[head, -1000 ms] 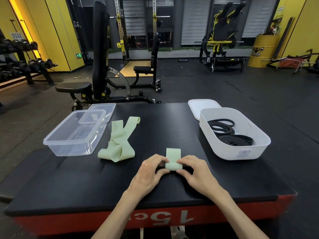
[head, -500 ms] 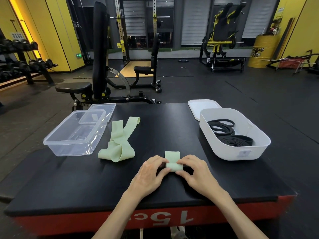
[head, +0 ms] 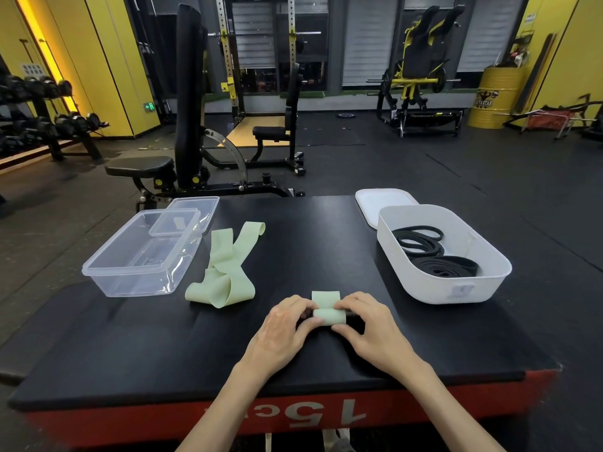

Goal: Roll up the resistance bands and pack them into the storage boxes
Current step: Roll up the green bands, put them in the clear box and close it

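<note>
- You are gripping a pale green elastic resistance band (head: 329,313) at the near middle of the black padded table (head: 130,347). Your left hand (head: 284,327) and right hand (head: 370,332) are each pinching one end of its roll between thumb and fingertips.
- A short flat tail of it is lying unrolled just beyond the roll.
- The band is appearing light, soft and springy, so the roll is likely to loosen if let go. Be taking hold at both ends with even pressure.
- A second pale green band (head: 225,272) is lying loose and folded just beside the clear rectangular plastic box (head: 137,285), which is showing nothing inside. A clear lid (head: 204,207) is sitting at its far corner.
- The white rounded plastic box (head: 450,285) is holding coiled black rubber bands (head: 434,259), and a white lid (head: 381,199) is lying behind it.
</note>
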Motion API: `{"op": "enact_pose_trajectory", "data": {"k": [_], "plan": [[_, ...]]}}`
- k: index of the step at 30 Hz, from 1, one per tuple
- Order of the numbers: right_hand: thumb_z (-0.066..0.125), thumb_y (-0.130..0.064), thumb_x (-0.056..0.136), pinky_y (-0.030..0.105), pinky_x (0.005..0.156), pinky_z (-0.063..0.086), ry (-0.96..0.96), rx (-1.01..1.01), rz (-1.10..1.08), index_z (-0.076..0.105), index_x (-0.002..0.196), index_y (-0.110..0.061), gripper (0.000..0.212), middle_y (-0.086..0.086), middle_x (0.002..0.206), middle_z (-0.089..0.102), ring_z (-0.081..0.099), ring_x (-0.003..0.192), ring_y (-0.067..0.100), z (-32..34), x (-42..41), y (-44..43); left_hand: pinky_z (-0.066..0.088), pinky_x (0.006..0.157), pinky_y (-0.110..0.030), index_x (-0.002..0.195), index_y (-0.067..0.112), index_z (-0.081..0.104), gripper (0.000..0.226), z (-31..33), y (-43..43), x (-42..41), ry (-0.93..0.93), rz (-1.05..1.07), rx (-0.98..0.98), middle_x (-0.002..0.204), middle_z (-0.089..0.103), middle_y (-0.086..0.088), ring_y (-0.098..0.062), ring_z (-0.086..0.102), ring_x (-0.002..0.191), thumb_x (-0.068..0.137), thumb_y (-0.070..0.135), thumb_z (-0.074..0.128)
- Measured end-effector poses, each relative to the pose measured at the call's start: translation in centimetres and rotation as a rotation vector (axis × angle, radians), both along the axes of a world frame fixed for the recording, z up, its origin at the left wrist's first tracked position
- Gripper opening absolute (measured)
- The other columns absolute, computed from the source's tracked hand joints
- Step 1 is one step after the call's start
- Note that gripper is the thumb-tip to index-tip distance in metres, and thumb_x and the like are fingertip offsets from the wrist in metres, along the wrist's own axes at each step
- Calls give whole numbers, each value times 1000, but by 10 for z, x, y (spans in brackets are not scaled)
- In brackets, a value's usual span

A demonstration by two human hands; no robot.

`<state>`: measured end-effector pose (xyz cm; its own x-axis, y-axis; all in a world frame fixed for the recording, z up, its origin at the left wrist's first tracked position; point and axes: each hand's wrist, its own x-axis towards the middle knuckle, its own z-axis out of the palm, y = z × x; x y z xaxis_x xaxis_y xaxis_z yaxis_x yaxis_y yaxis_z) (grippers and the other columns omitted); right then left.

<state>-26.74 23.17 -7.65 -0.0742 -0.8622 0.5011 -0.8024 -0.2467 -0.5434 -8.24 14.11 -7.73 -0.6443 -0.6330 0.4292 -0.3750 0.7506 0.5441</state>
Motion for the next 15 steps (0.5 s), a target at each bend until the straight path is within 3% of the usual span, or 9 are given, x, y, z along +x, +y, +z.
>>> {"op": "enact_pose_trajectory", "data": {"k": [4,9,15], "plan": [[73,-26,80,32,82,50,-7,-7,0,68,104,-17,26,-13,98,59,56,95,4,-1,-1,-1,47,83,-25,107,25,60,34,1,3,1,-12,1,-2,95,55,16,-3,53,88,91,53,49],[70,-28,81,30,81,50,2,-6,-5,70,105,-14,27,-10,98,59,56,93,6,-1,0,0,43,79,-14,106,25,56,28,4,3,2,5,-44,0,96,50,17,-4,52,86,83,35,71],[67,-37,83,26,83,48,5,3,-20,70,106,-16,32,-12,97,60,56,94,4,1,2,1,38,78,-8,105,22,62,20,4,2,2,24,-22,18,88,49,23,1,53,85,88,31,67]]}}
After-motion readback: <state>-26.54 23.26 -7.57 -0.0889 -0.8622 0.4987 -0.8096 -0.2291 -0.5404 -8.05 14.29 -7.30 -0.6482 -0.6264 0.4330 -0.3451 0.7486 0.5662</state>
